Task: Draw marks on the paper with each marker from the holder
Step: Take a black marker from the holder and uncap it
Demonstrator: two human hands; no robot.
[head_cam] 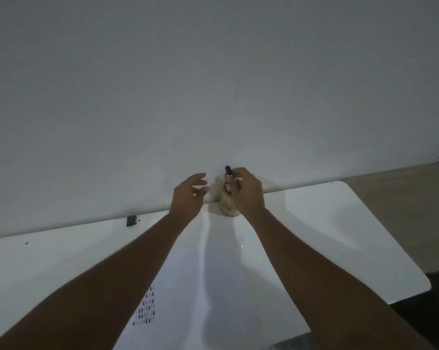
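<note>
A pale round holder stands at the far edge of the white table, against the wall. A marker with a dark cap and a white and red body sticks up out of it. My right hand pinches that marker near its top, and partly hides the holder. My left hand hovers just left of the holder, fingers spread, holding nothing. The white paper lies near me between my forearms, with rows of short dark marks at its left side.
A grey wall rises straight behind the table. A small dark clip sits at the table's back edge on the left. The table's rounded right corner drops off to a tan floor.
</note>
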